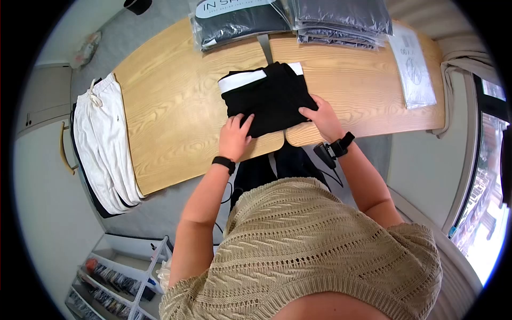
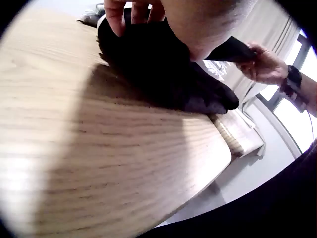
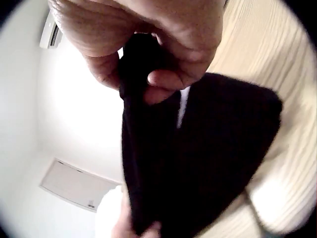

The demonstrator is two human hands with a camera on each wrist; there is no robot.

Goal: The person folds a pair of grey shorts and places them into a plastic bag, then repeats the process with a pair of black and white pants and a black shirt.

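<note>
A folded black garment with white panels (image 1: pixel 266 101) lies on the wooden table (image 1: pixel 176 106) in front of the person. My right hand (image 1: pixel 326 118) pinches its right edge between thumb and fingers. In the right wrist view, that edge of the black cloth (image 3: pixel 198 148) is raised off the table. My left hand (image 1: pixel 234 137) rests on the near left part of the garment with its fingers spread. The left wrist view shows its fingertips (image 2: pixel 116 25) pressing the top of the dark cloth.
White drawstring trousers (image 1: pixel 101 144) lie over the table's left end, with dark cloth beneath. Clear-bagged dark garments (image 1: pixel 341 21) and a printed bag (image 1: pixel 242 21) stand at the far edge. Flat clear bags (image 1: pixel 413 69) lie at the right. A seam splits the tabletop.
</note>
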